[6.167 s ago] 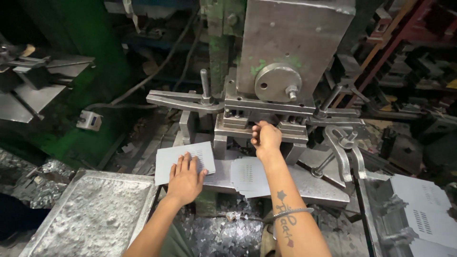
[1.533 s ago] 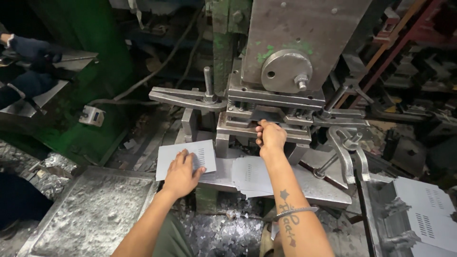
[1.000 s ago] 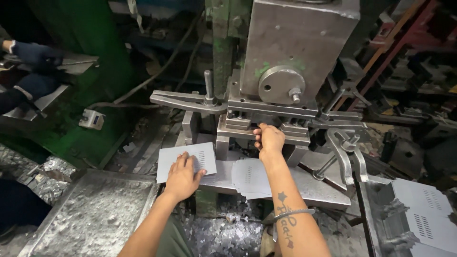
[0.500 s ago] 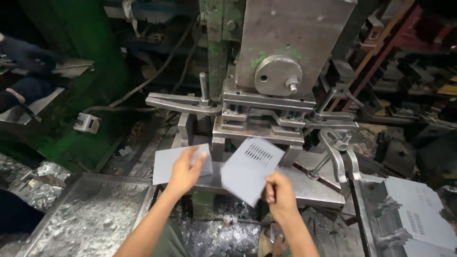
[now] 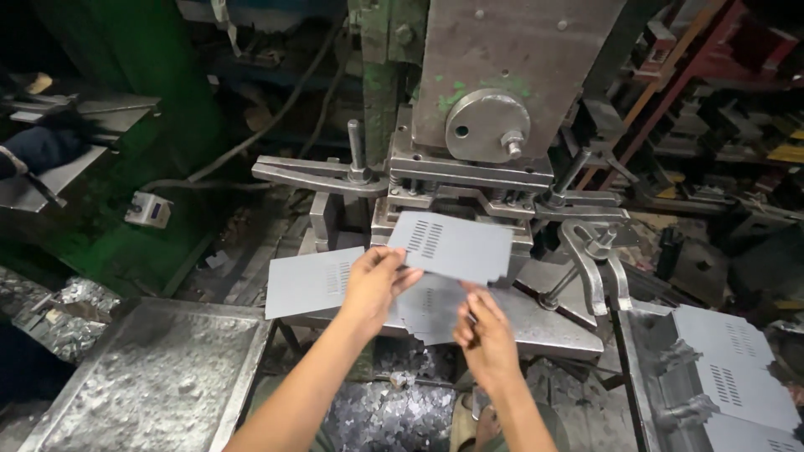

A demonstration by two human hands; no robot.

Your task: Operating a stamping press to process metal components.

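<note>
Slotted grey sheet (image 5: 456,245) held lifted just in front of the press die (image 5: 452,213), pinched by left hand (image 5: 374,285) and right hand (image 5: 486,335) at its near edge; punched panels (image 5: 737,368) stacked right of the press, unslotted work apparently left

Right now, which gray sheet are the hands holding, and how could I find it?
Find the big gray press in the middle, with the round metal disc on its front. Just below it, both hands, the left hand and right hand, hold up a flat gray sheet with slots. Unlike the other slotted sheet lying to its left, this one is lifted and tilted.
</note>
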